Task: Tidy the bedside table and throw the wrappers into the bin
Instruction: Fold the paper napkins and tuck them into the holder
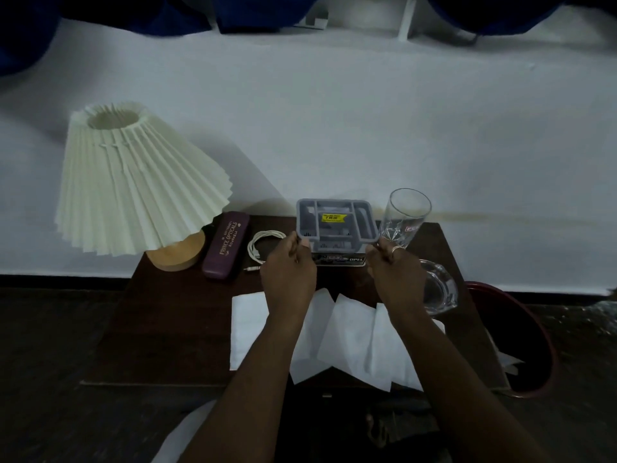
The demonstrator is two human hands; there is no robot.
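A grey plastic organiser tray [337,225] with a yellow price sticker stands at the back of the dark wooden bedside table [173,315]. My left hand [288,272] pinches its front left corner and my right hand [394,269] pinches its front right corner. Under the tray lies a flat item [340,259] printed OPEL. White paper sheets [347,335] lie spread over the front of the table, partly under my forearms. A dark red bin [541,329] stands to the right of the table with white paper inside it.
A pleated cream lamp [133,188] on a wooden base stands at the back left. Beside it lie a purple spectacle case [227,245] and a coiled white cable [263,242]. A tall clear glass [405,218] and a glass ashtray [439,289] stand on the right. Behind is a white wall.
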